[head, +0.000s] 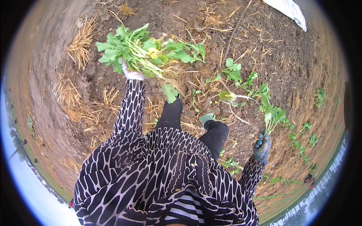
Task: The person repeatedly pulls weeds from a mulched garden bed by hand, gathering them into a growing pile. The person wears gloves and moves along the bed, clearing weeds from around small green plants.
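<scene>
My left hand (pixel 132 73), in a whitish glove, grips a thick bunch of leafy green plants (pixel 133 49) by its pale stems. Some of its leaves are yellow, and thin roots and stems trail to the right. My right hand (pixel 262 148), in a dirty blue-grey glove, is out to the right side and closed around the stems of a smaller leafy green plant (pixel 271 114). A yellowing leaf (pixel 227 96) with a long pale stalk shows between the two hands, blurred. I cannot tell whether it touches the ground.
Loose green plants (pixel 233 72) lie or stand on brown soil strewn with straw (pixel 80 42). A thin stick (pixel 233 34) crosses the ground ahead. A white sack (pixel 288 11) lies at the upper right. More green plants (pixel 297 144) run in a row on the right.
</scene>
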Demonstrator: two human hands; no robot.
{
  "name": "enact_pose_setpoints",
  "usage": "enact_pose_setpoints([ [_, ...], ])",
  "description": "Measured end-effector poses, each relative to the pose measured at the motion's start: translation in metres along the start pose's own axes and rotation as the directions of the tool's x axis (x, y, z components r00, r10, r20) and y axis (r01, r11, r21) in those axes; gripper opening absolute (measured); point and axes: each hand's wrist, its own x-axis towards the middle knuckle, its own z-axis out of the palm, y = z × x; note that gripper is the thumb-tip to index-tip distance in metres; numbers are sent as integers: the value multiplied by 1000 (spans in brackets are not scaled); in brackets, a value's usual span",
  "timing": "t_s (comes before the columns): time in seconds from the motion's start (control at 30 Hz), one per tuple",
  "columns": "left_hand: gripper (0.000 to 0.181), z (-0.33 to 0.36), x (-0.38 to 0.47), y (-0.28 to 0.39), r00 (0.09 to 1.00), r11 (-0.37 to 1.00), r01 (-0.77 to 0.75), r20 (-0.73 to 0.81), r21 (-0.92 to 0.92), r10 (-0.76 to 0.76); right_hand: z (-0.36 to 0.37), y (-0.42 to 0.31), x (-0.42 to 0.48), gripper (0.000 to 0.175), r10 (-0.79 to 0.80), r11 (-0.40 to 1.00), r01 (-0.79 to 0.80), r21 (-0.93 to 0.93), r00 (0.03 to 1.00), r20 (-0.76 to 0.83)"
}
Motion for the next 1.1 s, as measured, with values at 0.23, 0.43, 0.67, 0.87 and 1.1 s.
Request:
enact_pose_setpoints([
  [0.23, 67, -63, 31, 118, 991, 985, -97, 80, -142, 109, -17, -1, 31, 21, 43, 960, -136, -247, 937, -348],
  [0.43, 68, -120, 31, 147, 930, 960, -61, 332, -275, 154, 247, 39, 74, 35, 276, 720, -53, -692, 937, 215],
  [0.67, 75, -122, -22, 156, 849, 921, 191, 528, -338, 18, 371, -6, 58, 43, 30, 826, 241, -510, 885, 465],
  [0.87, 56, -51, -54, 93, 955, 966, 234, 211, -112, -207, 302, -7, 54, 28, 67, 910, 83, -405, 938, 341],
  [1.1, 60, 2, -59, 25, 720, 815, 579, 465, 6, -515, 276, -30, -12, 40, 1, 996, 38, -82, 901, 434],
])
